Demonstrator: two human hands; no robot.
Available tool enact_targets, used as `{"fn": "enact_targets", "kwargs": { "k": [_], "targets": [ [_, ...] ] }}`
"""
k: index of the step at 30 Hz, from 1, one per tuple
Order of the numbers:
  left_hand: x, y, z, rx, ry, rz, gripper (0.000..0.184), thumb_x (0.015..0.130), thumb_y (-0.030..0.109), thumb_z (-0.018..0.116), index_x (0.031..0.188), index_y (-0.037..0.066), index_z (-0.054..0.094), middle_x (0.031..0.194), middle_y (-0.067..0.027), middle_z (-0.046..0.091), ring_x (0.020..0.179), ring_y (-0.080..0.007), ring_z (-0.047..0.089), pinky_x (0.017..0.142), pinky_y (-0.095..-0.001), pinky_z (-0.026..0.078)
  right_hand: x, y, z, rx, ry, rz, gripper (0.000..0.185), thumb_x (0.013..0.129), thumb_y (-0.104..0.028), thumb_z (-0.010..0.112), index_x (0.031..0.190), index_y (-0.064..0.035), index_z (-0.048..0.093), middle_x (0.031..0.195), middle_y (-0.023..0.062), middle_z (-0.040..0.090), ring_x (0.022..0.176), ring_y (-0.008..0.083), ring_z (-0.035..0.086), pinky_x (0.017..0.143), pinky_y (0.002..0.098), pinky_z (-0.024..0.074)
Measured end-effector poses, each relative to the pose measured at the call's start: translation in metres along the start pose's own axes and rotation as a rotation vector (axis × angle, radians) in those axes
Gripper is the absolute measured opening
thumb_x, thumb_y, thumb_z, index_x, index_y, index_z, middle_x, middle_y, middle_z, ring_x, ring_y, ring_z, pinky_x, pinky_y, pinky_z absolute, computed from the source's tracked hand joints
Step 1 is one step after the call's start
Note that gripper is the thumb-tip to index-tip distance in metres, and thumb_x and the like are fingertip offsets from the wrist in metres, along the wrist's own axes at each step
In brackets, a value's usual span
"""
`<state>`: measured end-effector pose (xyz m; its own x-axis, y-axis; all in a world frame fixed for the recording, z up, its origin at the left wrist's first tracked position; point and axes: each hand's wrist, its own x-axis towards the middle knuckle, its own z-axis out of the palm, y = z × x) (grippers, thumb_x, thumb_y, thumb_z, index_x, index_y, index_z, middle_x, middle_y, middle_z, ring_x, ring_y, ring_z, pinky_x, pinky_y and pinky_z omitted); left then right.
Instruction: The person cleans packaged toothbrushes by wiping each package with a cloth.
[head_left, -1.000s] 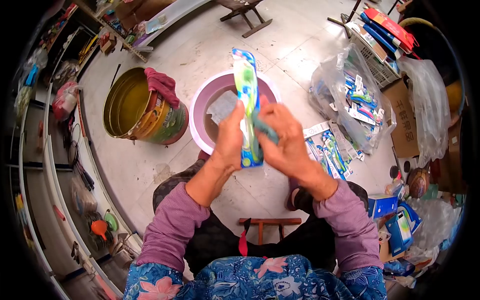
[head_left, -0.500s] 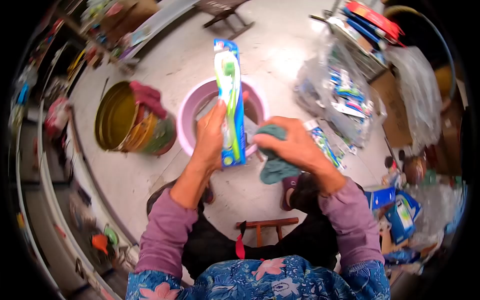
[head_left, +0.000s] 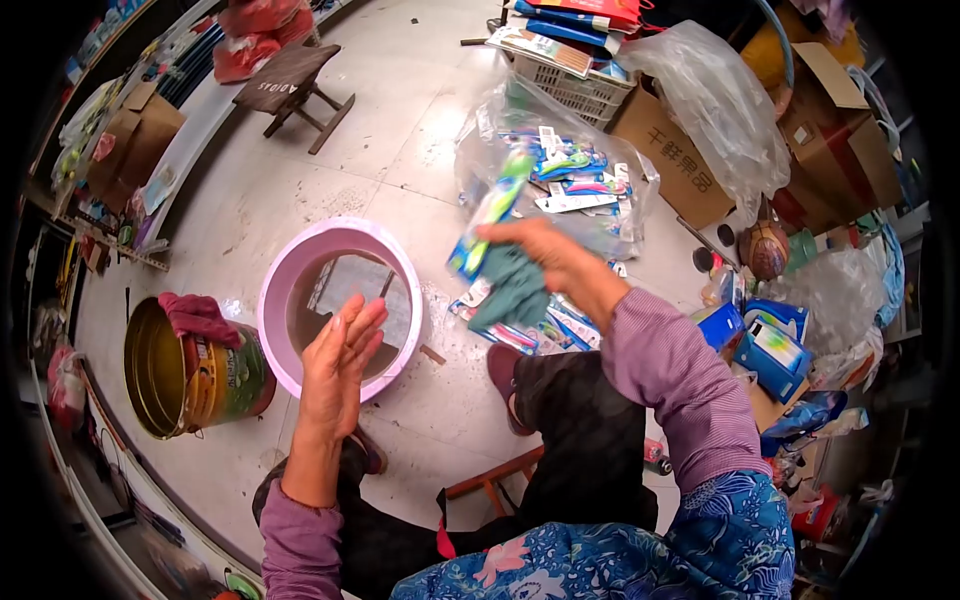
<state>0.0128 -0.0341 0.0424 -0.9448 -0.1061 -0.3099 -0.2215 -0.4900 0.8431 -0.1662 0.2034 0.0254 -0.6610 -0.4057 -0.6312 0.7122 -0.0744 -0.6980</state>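
Note:
My right hand (head_left: 552, 258) grips a toothbrush in blue-and-green packaging (head_left: 496, 208) together with a dark green cloth (head_left: 512, 288). The pack tilts up toward a clear plastic bag (head_left: 478, 150), in which several toothbrush packs (head_left: 590, 185) lie. More packs (head_left: 572, 328) are spread on the floor below the cloth. My left hand (head_left: 342, 365) holds nothing; its fingers are stretched out over the near side of a pink basin (head_left: 272, 325) with murky water in it.
A metal bucket (head_left: 150, 375) with a dark red cloth (head_left: 200, 318) over its rim stands left of the basin. A wooden stool (head_left: 285, 80) is farther back. Cardboard boxes (head_left: 672, 155), a white crate (head_left: 570, 95) and blue boxes (head_left: 772, 360) crowd the right side.
My left hand has let go of the toothbrush pack, which my right hand now holds with the cloth and has carried toward the bag. The view has turned to the right.

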Motion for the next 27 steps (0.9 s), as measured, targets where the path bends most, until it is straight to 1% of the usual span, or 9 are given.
{"fn": "enact_targets", "kwargs": {
  "k": [4, 6, 12, 16, 17, 18, 20, 23, 27],
  "targets": [
    [0.001, -0.005, 0.005, 0.034, 0.006, -0.012, 0.049, 0.100, 0.031, 0.041, 0.133, -0.005, 0.039, 0.129, -0.0213, 0.052, 0.120, -0.0276, 0.052, 0.100, -0.0354, 0.042, 0.029, -0.044, -0.083, 0.163, 0.000, -0.023, 0.029, 0.079, -0.026, 0.075, 0.086, -0.0006, 0.063, 0.068, 0.0099, 0.064, 0.057, 0.0243, 0.065, 0.050, 0.0403, 0.0568],
    [0.005, -0.007, 0.006, 0.030, 0.022, -0.025, 0.049, 0.100, 0.031, 0.041, 0.133, -0.005, 0.040, 0.127, -0.0213, 0.053, 0.118, -0.0274, 0.053, 0.099, -0.0352, 0.043, 0.047, -0.051, -0.104, 0.249, 0.132, -0.198, 0.032, 0.080, -0.031, 0.074, 0.085, -0.0018, 0.061, 0.069, 0.0105, 0.064, 0.059, 0.0253, 0.066, 0.053, 0.0430, 0.0576],
    [0.007, -0.011, 0.011, 0.036, 0.045, -0.059, 0.047, 0.100, 0.030, 0.042, 0.131, -0.006, 0.043, 0.123, -0.0206, 0.056, 0.114, -0.0269, 0.056, 0.097, -0.0349, 0.045, 0.027, 0.002, -0.146, 0.107, 0.256, -0.141, 0.033, 0.080, -0.029, 0.074, 0.091, -0.0006, 0.060, 0.075, 0.0081, 0.062, 0.059, 0.0220, 0.062, 0.050, 0.0372, 0.0537],
    [0.005, -0.016, 0.014, 0.073, 0.058, -0.115, 0.046, 0.099, 0.029, 0.044, 0.129, -0.005, 0.046, 0.117, -0.0189, 0.060, 0.109, -0.0255, 0.058, 0.095, -0.0344, 0.046, 0.025, 0.083, -0.197, -0.210, 0.415, -0.098, 0.035, 0.069, -0.009, 0.078, 0.094, 0.0072, 0.060, 0.076, 0.0112, 0.064, 0.063, 0.0220, 0.064, 0.055, 0.0346, 0.0534],
    [0.004, -0.017, 0.015, 0.092, 0.064, -0.130, 0.046, 0.098, 0.029, 0.045, 0.128, -0.005, 0.047, 0.115, -0.0181, 0.061, 0.107, -0.0247, 0.059, 0.093, -0.0343, 0.046, 0.027, 0.100, -0.209, -0.405, 0.488, 0.031, 0.028, 0.066, -0.004, 0.075, 0.088, 0.0072, 0.062, 0.077, 0.0120, 0.065, 0.062, 0.0216, 0.064, 0.054, 0.0348, 0.0521],
    [0.003, -0.018, 0.016, 0.093, 0.072, -0.144, 0.046, 0.098, 0.029, 0.045, 0.128, -0.005, 0.047, 0.115, -0.0181, 0.061, 0.107, -0.0247, 0.059, 0.093, -0.0343, 0.046, 0.019, 0.114, -0.205, -0.451, 0.474, 0.048, 0.025, 0.063, -0.006, 0.074, 0.082, 0.0058, 0.063, 0.077, 0.0134, 0.065, 0.063, 0.0203, 0.064, 0.056, 0.0346, 0.0513],
    [0.002, -0.019, 0.018, 0.123, 0.061, -0.172, 0.047, 0.097, 0.030, 0.047, 0.127, -0.005, 0.048, 0.112, -0.0171, 0.062, 0.102, -0.0232, 0.061, 0.091, -0.0337, 0.047, 0.038, 0.168, -0.241, -0.903, 0.440, 0.123, 0.032, 0.061, -0.012, 0.073, 0.089, 0.0034, 0.066, 0.080, 0.0166, 0.067, 0.069, 0.0240, 0.066, 0.064, 0.0344, 0.0522],
    [0.001, -0.022, 0.023, 0.152, 0.064, -0.198, 0.049, 0.096, 0.033, 0.049, 0.126, -0.006, 0.048, 0.108, -0.0164, 0.064, 0.099, -0.0227, 0.062, 0.089, -0.0333, 0.047, 0.049, 0.198, -0.229, -1.207, 0.377, 0.143, 0.047, 0.063, -0.018, 0.069, 0.108, -0.0051, 0.066, 0.097, 0.0212, 0.067, 0.094, 0.0351, 0.064, 0.084, 0.0385, 0.0498],
    [0.005, -0.025, 0.021, 0.164, 0.063, -0.251, 0.050, 0.096, 0.034, 0.049, 0.126, -0.006, 0.049, 0.104, -0.0161, 0.064, 0.097, -0.0227, 0.062, 0.088, -0.0328, 0.048, 0.068, 0.222, -0.208, -1.296, 0.423, 0.105, 0.053, 0.066, -0.016, 0.068, 0.118, -0.0058, 0.059, 0.108, 0.0209, 0.063, 0.102, 0.0349, 0.061, 0.087, 0.0422, 0.0478]
  ]
}}
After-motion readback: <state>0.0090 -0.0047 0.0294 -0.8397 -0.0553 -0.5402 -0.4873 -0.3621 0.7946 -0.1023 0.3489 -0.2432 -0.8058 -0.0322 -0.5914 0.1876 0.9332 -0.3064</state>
